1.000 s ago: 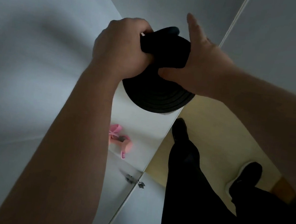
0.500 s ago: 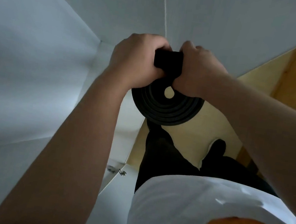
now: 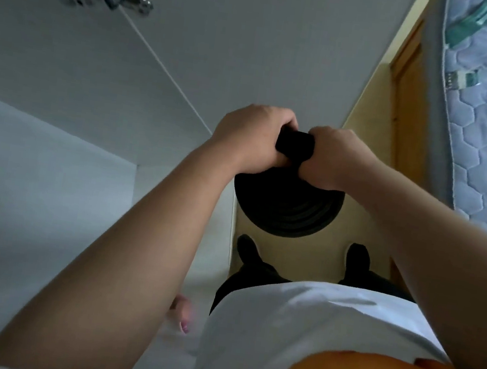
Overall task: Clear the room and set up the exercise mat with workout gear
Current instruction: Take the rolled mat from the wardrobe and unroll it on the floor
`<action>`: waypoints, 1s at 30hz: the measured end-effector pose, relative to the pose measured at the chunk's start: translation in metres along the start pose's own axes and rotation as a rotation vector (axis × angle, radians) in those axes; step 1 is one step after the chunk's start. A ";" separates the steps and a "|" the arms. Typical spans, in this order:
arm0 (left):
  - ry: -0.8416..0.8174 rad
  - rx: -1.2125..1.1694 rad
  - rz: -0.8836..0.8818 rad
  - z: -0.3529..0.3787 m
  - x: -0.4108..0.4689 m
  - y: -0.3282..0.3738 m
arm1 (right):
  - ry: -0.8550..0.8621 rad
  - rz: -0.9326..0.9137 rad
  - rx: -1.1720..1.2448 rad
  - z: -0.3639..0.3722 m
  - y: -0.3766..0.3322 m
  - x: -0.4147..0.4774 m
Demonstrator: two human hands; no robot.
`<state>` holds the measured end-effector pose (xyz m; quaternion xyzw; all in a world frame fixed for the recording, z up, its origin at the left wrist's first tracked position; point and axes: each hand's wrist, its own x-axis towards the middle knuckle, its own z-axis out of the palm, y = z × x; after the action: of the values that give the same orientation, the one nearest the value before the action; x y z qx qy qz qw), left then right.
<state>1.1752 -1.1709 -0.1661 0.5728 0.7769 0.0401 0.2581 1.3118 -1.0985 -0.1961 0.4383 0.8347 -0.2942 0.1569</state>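
Both arms stretched forward and down, left hand (image 3: 251,142) and right hand (image 3: 332,160) side by side, knuckles up, fingers curled tight round narrow top of black coiled roll (image 3: 287,210), held above yellow floor (image 3: 330,253), ahead of dark shoes (image 3: 246,246).

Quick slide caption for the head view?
Left hand and right hand grip a rolled black mat above the yellow floor.

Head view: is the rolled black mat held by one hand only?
No, the left hand and the right hand both grip the top of the rolled black mat, fingers curled round it.
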 end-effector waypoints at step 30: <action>0.474 1.274 0.144 -0.213 0.077 0.264 | 0.117 -0.211 0.001 -0.276 0.129 -0.071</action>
<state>1.2934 -0.9616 0.0848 0.6388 0.6446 -0.2835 -0.3099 1.4572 -0.9132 0.0096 0.3647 0.8838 -0.2832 0.0760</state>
